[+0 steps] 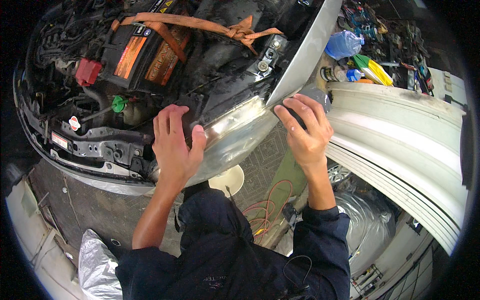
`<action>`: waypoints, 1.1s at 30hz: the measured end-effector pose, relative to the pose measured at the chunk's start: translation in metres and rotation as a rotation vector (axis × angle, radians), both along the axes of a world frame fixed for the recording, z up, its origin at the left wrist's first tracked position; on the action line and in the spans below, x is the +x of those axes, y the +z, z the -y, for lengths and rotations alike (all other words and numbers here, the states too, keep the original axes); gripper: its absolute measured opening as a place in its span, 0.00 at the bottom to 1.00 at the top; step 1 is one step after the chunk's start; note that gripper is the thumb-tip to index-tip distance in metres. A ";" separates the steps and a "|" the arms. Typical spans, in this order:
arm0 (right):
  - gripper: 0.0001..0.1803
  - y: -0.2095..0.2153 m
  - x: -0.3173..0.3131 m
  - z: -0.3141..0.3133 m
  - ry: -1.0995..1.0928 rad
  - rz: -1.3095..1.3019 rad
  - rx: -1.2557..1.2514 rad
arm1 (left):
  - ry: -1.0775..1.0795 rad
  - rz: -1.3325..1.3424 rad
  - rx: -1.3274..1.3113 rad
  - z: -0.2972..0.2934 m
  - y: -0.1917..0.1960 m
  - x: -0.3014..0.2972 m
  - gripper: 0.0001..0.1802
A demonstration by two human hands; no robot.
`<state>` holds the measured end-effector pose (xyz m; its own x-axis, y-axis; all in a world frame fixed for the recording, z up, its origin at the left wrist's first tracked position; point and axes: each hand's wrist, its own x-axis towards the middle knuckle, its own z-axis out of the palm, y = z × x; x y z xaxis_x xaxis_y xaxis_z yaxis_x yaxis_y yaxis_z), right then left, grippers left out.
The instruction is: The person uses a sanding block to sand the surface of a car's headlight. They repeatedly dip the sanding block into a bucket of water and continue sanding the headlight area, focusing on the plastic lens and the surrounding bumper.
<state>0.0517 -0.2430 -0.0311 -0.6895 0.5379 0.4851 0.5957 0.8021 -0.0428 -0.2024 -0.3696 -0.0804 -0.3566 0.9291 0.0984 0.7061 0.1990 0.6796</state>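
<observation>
A car's headlight (239, 120) with a clear, shiny lens spans the gap between my two hands. My left hand (176, 142) rests by its inner end, its thumb apart from the bent fingers, over the dark front edge of the engine bay. At the outer end my right hand (307, 125) curls its fingers over the corner where the headlight meets the silver fender (302, 62). What lies beneath those fingers is partly hidden. Behind the right hand shows a smooth grey piece (320, 97) whose kind I cannot tell.
An orange strap (195, 22) crosses the black battery (142, 55). A white bucket (231, 180) stands below the headlight, near a red hose (267, 207). To the right are a white curved panel (395, 117), a blue-tinted water jug (344, 45) and cluttered tools.
</observation>
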 end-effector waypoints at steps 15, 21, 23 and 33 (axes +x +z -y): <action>0.23 0.017 -0.008 0.001 -0.049 0.071 -0.145 | 0.005 0.007 0.001 0.000 0.002 0.001 0.25; 0.22 0.018 -0.008 -0.002 -0.057 0.086 -0.131 | 0.004 0.004 0.003 0.000 0.001 0.001 0.25; 0.20 0.013 -0.008 -0.002 -0.052 0.059 -0.113 | 0.001 -0.007 0.003 0.000 0.001 0.001 0.25; 0.22 -0.013 -0.008 0.005 0.007 -0.058 0.033 | -0.012 0.003 -0.012 0.001 0.002 -0.001 0.25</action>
<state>0.0434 -0.2477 -0.0441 -0.6634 0.5158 0.5422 0.5871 0.8080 -0.0503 -0.2031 -0.3701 -0.0785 -0.3461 0.9342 0.0866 0.7065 0.1988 0.6793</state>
